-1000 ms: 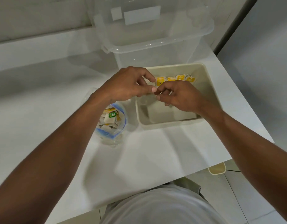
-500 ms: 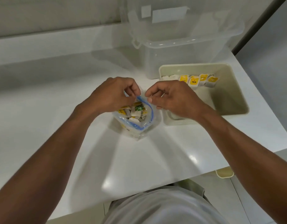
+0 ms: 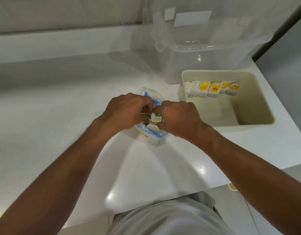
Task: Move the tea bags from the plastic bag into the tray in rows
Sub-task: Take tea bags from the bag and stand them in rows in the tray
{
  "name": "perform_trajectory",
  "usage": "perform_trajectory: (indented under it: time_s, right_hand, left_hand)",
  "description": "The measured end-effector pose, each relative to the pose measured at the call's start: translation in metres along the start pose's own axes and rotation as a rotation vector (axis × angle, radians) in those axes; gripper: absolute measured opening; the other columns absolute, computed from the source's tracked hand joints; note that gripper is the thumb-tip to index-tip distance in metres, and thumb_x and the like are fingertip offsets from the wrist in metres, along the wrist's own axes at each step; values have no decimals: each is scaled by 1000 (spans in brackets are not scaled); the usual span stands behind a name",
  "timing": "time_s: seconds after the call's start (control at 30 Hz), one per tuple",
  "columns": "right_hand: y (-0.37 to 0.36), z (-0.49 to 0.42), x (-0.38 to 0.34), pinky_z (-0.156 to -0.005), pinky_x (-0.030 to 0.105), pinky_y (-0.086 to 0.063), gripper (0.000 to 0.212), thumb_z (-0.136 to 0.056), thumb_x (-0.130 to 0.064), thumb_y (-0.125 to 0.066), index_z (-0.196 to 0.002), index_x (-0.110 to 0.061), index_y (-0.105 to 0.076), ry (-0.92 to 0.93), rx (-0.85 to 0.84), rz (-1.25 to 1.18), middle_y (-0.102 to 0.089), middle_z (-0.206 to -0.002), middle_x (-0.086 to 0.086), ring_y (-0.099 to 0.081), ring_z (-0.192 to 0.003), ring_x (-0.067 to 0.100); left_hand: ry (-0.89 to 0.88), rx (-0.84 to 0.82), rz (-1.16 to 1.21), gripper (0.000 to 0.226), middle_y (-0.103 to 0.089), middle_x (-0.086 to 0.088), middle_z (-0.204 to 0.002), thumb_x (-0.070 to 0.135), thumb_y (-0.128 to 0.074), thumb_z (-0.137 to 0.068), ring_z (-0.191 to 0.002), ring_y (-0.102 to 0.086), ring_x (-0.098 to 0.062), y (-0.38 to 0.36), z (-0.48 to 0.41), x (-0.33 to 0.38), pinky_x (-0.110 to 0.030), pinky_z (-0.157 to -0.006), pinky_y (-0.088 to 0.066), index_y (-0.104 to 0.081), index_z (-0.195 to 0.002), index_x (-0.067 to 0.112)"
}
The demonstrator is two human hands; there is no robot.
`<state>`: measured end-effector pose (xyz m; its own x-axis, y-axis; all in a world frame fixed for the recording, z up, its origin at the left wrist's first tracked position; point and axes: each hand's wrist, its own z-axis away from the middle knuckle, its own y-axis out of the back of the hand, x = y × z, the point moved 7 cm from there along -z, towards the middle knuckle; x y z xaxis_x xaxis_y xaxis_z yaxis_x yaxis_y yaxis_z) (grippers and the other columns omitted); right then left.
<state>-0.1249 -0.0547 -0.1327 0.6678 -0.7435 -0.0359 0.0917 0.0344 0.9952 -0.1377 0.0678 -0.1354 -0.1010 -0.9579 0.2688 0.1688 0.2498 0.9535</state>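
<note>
I see left hand [image 3: 129,112] curled on mouth of plastic bag [image 3: 152,140] on bench [image 3: 61,99]; right hand [image 3: 178,119] beside it, fingers curled among tea bags [image 3: 154,118] inside, grip hidden. Tray [image 3: 248,102] just right, one row [image 3: 212,89] along far wall

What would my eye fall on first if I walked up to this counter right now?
Both hands meet at the centre: the left hand grips the mouth of the plastic bag while the right hand digs among its tea bags. To the right, a cream tray holds one row of yellow-tagged tea bags along its far wall, a clear bin behind it.
</note>
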Motion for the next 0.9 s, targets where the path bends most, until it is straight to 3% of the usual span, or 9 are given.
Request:
perform_trajectory:
  time_s: [0.07,0.13,0.23,0.47,0.57,0.63,0.9]
  right_hand:
    - [0,-4,3,-57,23,-28,32,-96,-48,-49,-122,-33,-62,-30,23,18,-65,-107,-5,-49,-74,15]
    - [3,-4,9,-59,25,-33,28,-98,-43,-46,-112,-32,-67,-70,51,-19,-67,-98,-6,-56,-74,16]
    - [13,-1,28,-59,26,-39,21,-94,-41,-52,-102,-32,-70,-187,75,-247,-71,-90,-7,-62,-78,17]
    - [24,5,52,-75,30,-53,10,-92,-34,-59,-92,-29,-67,-324,34,-571,-73,-85,-9,-67,-76,9]
    - [20,9,60,-81,37,-56,6,-90,-28,-60,-89,-26,-65,-388,-4,-747,-70,-67,-10,-69,-65,6]
    - [17,12,63,-81,43,-57,3,-88,-26,-62,-87,-26,-65,-426,1,-843,-69,-67,-11,-70,-64,9]
    - [15,17,67,-82,45,-57,1,-86,-27,-63,-85,-27,-62,-454,26,-862,-73,-69,-7,-71,-69,10]
  left_hand:
    - [3,9,5,14,-69,15,-99,38,-65,-92,-84,-58,-15,1,0,-2,-29,-68,-48,-64,-106,37]
    - [15,12,16,17,-69,15,-101,37,-65,-91,-89,-59,-15,3,-1,-3,-32,-72,-52,-63,-108,37]
    - [27,17,4,19,-70,16,-101,34,-65,-91,-92,-61,-15,5,-6,-4,-33,-72,-53,-63,-110,36]
    - [0,71,-123,17,-68,7,-92,33,-59,-91,-78,-54,-21,7,-16,13,-27,-57,-33,-64,-107,32]
    - [10,55,-130,21,-69,6,-93,42,-62,-90,-76,-54,-20,4,-20,19,-28,-60,-35,-66,-109,33]
    - [-1,42,-160,26,-69,7,-92,50,-62,-89,-73,-53,-19,0,-21,24,-27,-60,-36,-67,-111,36]
    - [-47,115,-322,21,-69,7,-103,41,-56,-95,-75,-47,-16,-4,-22,40,-28,-63,-32,-69,-111,34]
